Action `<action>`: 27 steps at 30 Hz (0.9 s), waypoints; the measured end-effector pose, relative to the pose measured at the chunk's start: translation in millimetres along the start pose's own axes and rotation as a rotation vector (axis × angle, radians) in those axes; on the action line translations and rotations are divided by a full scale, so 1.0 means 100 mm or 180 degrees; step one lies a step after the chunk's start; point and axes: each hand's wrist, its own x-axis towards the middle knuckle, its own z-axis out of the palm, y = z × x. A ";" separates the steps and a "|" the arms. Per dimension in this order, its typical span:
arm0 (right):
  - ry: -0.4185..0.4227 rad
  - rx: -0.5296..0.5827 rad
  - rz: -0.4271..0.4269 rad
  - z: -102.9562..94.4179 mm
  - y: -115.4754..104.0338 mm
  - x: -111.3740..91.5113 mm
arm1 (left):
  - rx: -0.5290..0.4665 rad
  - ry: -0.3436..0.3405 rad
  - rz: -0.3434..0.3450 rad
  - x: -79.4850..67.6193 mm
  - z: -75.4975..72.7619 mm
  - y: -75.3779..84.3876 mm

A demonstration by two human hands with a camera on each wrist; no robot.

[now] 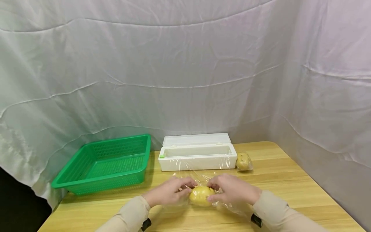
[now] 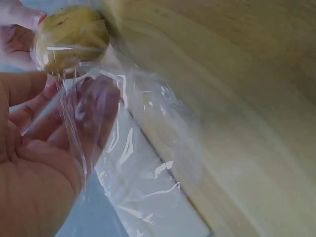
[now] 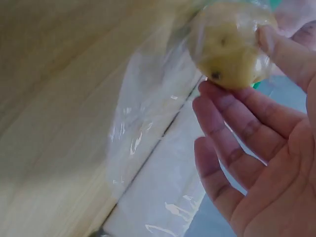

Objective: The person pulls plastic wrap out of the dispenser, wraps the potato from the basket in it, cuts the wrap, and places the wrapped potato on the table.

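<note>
A yellow potato is held low over the wooden table, partly covered by clear plastic film. My left hand holds its left end, the thumb at its near side and the fingers behind the film. At the right end, my right hand pinches the potato between thumb and fingertips. The thumb lies over the film on its surface. Loose film stretches from the potato toward the white box and hangs past both hands.
The long white film box stands behind the hands with its lid raised. Beside its right end sits another film-wrapped potato. A green plastic basket stands on the left of the table. Grey cloth hangs around the back and right.
</note>
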 end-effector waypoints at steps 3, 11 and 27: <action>-0.0137 0.0238 -0.0091 -0.01 0.06 0.05 | 0.0361 0.0344 0.0180 -0.01 0.00 0.04; -0.0490 0.0594 -0.0179 -0.07 0.25 0.17 | 0.1912 0.1009 0.1120 -0.08 0.07 0.19; 0.0457 -0.0434 -0.0386 -0.31 -0.04 0.12 | 0.1741 0.0614 0.0449 0.02 0.12 0.07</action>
